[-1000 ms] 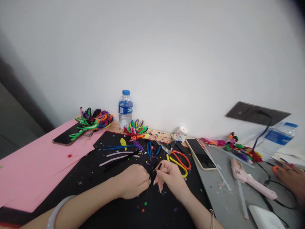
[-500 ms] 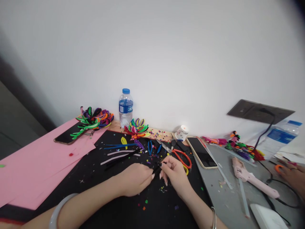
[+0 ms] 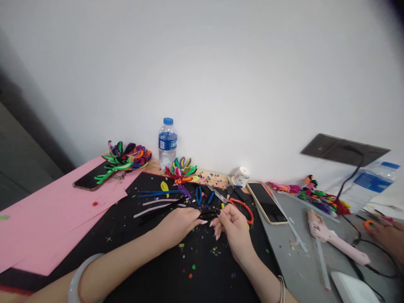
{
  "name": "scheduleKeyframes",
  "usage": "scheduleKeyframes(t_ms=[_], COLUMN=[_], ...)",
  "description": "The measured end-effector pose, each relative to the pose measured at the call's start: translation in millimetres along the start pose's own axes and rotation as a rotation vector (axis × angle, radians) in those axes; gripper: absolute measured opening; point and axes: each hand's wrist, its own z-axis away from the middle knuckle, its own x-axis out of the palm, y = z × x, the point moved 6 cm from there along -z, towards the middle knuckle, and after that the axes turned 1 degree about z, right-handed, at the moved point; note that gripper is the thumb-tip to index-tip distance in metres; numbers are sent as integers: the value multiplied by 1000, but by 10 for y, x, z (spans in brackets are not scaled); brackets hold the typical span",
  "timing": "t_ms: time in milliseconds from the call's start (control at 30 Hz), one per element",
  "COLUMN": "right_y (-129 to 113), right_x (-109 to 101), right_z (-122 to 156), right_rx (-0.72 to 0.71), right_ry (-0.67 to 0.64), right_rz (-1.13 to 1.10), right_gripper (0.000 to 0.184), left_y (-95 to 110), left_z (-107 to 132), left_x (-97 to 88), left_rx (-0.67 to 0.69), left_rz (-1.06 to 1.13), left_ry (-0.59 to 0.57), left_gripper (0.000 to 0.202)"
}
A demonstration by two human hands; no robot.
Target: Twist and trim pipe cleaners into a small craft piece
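Note:
Between my two hands, over the black mat (image 3: 151, 269), runs a short black pipe cleaner (image 3: 208, 215). My left hand (image 3: 181, 227) pinches one end of it, and my right hand (image 3: 232, 227) pinches the other between thumb and finger. Just behind my hands lie small blue pipe cleaner loops (image 3: 198, 196) and orange-handled scissors (image 3: 243, 207). Left of them rest straight blue pipe cleaners (image 3: 158, 193), pale lilac ones (image 3: 154, 208) and black ones, partly behind my left hand. A yellow loop (image 3: 164, 187) and a purple one (image 3: 184, 192) sit nearby.
A water bottle (image 3: 168, 145), colourful pipe cleaner bunches (image 3: 132, 158) and a paper cup (image 3: 241, 176) stand along the wall. Pink sheets (image 3: 63, 219) cover the left. At right are a phone (image 3: 267, 203), a pink glue gun (image 3: 337, 242) with its cord, and another person's hand (image 3: 386, 235).
My hands have moved slightly apart and up, so more of the black pipe cleaner shows, now nearly level between them. The other person's hand shifted slightly.

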Motion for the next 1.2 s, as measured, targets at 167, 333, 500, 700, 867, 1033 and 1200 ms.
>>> scheduleKeyframes(t_ms=[167,333,500,700,867,1033,1200], right_y=[-26,-57,-23,-56,-65,-12,88], right_x=[-19,-38,-19,-11,0,-4,8], right_z=[-23,-30,-35,-20,-16,-42,-52], right_rx=[-64,-82,-49,-23,18,136,276], right_ry=[-21,-20,-62,-46,-63,-140,-258], right_rz=[163,220,149,71,-14,-163,-315], right_gripper=[28,30,28,27,27,28,22], left_y=[-14,-21,-33,-15,-5,5,-98], left_z=[-1,-16,-16,-13,-11,-13,-29], left_x=[-15,-1,-33,-109,-122,-229,-194], left_rx=[19,62,99,83,102,101,-39], left_rz=[-33,-87,-54,86,80,245,539], left_ry=[22,24,51,75,42,52,70], left_gripper=[32,33,34,27,30,35,38])
